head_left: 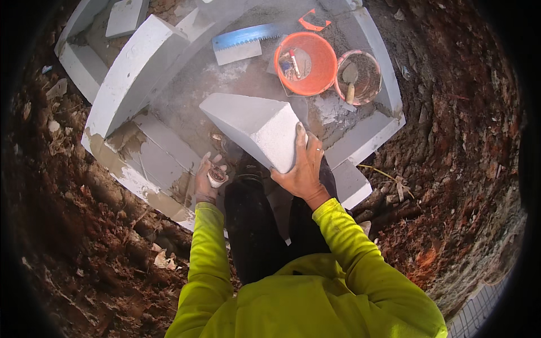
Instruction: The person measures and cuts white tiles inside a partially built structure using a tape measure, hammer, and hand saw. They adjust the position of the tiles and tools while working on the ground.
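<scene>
A pale grey aerated concrete block (248, 121) stands tilted before my legs. My right hand (304, 169) grips its near right end, thumb on one side and fingers on the other. My left hand (207, 179), lower and to the left, is apart from the block. It is closed around a small round white thing with a brownish face (217, 174), whose kind I cannot make out. Beyond the block lies a blue-bladed handsaw (245, 35), teeth toward me, beside a small block offcut (239, 52).
An orange bucket (324, 63) holds a red-and-white marker and other small items. Beside it, a mortar-smeared bucket (375, 79) holds a trowel (350, 84). Low block walls (121, 84) surround me, with rough reddish soil (451, 129) outside. An orange bow-shaped piece (313, 22) lies farther off.
</scene>
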`<state>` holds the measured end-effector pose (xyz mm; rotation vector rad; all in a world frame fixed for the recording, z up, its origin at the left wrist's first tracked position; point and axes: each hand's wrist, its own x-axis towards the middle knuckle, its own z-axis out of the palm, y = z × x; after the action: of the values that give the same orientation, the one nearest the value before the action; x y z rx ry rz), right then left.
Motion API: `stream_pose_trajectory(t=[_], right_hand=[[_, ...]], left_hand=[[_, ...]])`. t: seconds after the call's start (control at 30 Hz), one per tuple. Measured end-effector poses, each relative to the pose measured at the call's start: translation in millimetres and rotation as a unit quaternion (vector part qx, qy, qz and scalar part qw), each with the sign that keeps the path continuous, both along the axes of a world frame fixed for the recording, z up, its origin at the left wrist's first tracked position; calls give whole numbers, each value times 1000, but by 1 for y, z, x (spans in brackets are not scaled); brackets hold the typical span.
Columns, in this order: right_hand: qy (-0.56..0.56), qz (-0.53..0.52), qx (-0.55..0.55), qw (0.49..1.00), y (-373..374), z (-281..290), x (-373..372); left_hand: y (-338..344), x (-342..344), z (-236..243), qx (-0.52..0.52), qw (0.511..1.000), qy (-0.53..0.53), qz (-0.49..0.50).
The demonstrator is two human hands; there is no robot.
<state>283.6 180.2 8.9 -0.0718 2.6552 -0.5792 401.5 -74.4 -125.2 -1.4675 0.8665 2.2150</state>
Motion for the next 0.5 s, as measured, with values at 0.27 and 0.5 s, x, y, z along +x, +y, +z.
stream_pose_trajectory(t=[0.27, 0.5], right_hand=[[4, -15, -33, 999, 41, -1, -4], [-31, -40, -100, 994, 81, -12, 13]], left_hand=[[13, -164, 52, -296, 914, 136, -241], [116, -320, -60, -435, 555, 82, -704]])
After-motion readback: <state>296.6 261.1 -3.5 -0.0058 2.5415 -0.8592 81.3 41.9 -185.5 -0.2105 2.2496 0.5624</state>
